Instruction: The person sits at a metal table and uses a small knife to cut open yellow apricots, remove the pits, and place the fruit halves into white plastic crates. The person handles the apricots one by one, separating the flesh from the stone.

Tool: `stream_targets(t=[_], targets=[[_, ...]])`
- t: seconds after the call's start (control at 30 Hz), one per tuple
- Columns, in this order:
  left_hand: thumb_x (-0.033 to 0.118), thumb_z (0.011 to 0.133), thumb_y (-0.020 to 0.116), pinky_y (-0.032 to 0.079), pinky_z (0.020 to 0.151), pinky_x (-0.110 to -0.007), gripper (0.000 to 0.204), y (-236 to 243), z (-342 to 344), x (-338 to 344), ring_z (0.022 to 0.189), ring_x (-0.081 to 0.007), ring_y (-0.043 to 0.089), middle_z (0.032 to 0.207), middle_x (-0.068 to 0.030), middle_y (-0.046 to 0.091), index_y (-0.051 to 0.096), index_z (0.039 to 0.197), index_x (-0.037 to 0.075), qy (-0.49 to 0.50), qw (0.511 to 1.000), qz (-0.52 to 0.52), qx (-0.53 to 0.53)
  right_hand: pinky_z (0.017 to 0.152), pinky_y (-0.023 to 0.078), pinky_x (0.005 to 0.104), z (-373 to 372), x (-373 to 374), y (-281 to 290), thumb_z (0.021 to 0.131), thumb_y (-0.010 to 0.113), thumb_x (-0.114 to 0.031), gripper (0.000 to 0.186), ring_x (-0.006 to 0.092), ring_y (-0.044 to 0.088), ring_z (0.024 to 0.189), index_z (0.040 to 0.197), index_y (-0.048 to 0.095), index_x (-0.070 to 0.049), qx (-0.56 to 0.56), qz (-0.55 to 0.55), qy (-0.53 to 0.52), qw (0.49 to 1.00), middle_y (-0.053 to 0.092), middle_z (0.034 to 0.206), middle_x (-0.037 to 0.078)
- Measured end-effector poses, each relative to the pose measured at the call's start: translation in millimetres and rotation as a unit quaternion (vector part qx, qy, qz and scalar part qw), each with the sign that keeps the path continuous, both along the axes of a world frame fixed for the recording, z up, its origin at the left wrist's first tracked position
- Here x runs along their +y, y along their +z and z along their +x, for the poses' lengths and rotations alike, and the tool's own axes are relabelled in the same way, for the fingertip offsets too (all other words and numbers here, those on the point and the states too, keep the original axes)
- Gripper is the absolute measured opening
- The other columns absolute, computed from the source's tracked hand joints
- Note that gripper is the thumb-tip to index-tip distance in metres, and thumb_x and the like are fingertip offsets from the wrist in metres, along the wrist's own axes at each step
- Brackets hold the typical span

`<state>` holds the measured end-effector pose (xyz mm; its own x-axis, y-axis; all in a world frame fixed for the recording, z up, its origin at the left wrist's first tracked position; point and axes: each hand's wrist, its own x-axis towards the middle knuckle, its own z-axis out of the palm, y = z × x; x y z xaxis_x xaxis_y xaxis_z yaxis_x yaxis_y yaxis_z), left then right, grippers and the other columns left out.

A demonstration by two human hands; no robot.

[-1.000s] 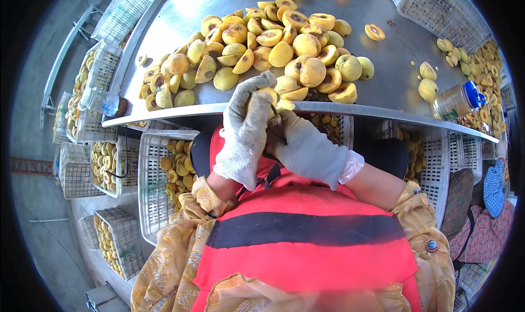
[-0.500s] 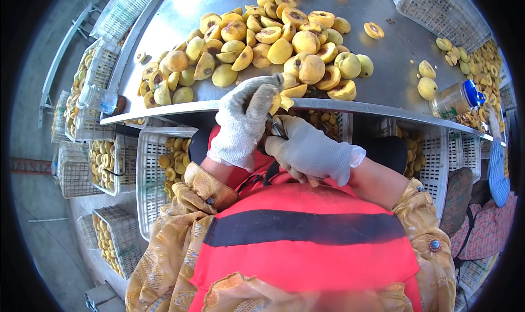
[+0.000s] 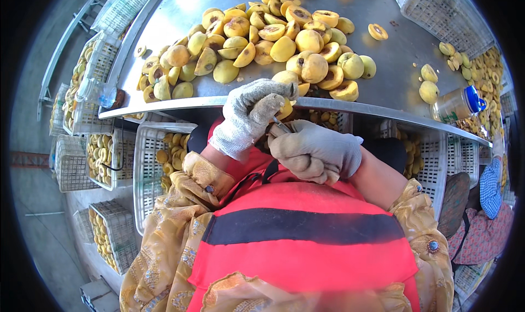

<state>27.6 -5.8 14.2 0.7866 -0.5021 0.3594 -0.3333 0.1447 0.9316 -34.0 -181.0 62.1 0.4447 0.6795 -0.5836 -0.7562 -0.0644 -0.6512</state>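
Observation:
My left hand (image 3: 245,116), in a whitish knit glove, is closed around a yellow peach piece (image 3: 285,109) at the front edge of the metal table (image 3: 385,85). Only a small part of that peach shows past the fingers. Close beside it, my gloved right hand (image 3: 318,151) is shut with its fingers curled around a slim metal tool (image 3: 281,126). The tool points up toward the peach; its tip and exact kind are hidden. Just beyond my hands lies a heap of yellow peaches (image 3: 283,48), many halved with brown hollows.
White plastic crates of peaches stand below at the left (image 3: 140,172) and right (image 3: 436,172). A clear jar with a blue lid (image 3: 456,102) lies on the table's right side. Another crate (image 3: 445,11) sits at the far right. Someone's blue checked sleeve (image 3: 491,189) shows at the right edge.
My right hand has rolled over, so its curled fingers now show. My left hand has tilted slightly, and less of the peach piece is visible. The whole view has shifted a little.

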Motion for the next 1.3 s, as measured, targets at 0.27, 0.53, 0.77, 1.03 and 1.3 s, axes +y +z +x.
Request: stream_targets(t=[0.27,0.53,0.77,1.03,1.3], targets=[[0.037,0.097,0.049,0.054,0.080,-0.033,0.045,3.5,-14.8,-2.1,0.091,-0.0233,0.066,0.107,-0.0178,0.065,0.058,0.119,-0.001,0.175,0.903,-0.262,0.292,0.033,0.033,0.0216,-3.1,-2.2,9.9,0.087,0.055,-0.025,0.017,0.0051,0.042,0.040,0.080,0.050,-0.010,-0.141,-0.075,0.090,0.983,0.048,0.060,-0.001],[0.036,0.079,0.072,0.050,0.088,-0.035,0.054,41.7,6.6,178.5,0.102,-0.0243,0.064,0.116,-0.0165,0.063,0.060,0.122,0.005,0.273,0.737,0.618,0.017,0.076,0.046,0.0411,-14.5,-38.5,-38.8,0.086,0.054,-0.023,0.026,0.0345,0.061,0.084,0.094,0.056,0.002,-0.391,-0.254,0.114,0.877,0.061,0.081,0.019],[0.031,0.072,0.079,0.046,0.095,-0.035,0.071,-30.2,122.4,113.0,0.112,-0.0273,0.060,0.120,-0.0177,0.062,0.051,0.134,0.011,0.345,0.871,0.350,-0.009,0.063,0.039,0.0240,-15.5,-16.5,-6.4,0.084,0.062,-0.017,0.018,0.0066,0.041,0.065,0.078,0.047,-0.009,-0.234,-0.202,-0.056,0.949,0.045,0.068,-0.004],[0.023,0.089,0.065,0.055,0.077,-0.034,0.045,-38.1,122.3,105.0,0.099,-0.0259,0.065,0.111,-0.0111,0.066,0.054,0.128,0.005,0.265,0.929,0.044,0.252,0.033,0.036,0.0238,-19.3,-32.7,-17.3,0.086,0.058,-0.019,0.018,0.0108,0.046,0.038,0.078,0.045,-0.009,-0.193,-0.107,-0.203,0.954,0.051,0.057,0.003],[0.036,0.092,0.058,0.057,0.072,-0.036,0.060,12.4,1.1,32.0,0.106,-0.0286,0.061,0.132,-0.0094,0.050,0.032,0.144,0.019,-0.085,0.899,-0.235,0.361,0.039,0.043,0.0260,19.7,1.6,-8.6,0.092,0.054,-0.020,0.014,0.0126,0.052,0.045,0.089,0.051,-0.006,-0.175,0.031,-0.259,0.949,0.055,0.066,0.004]])
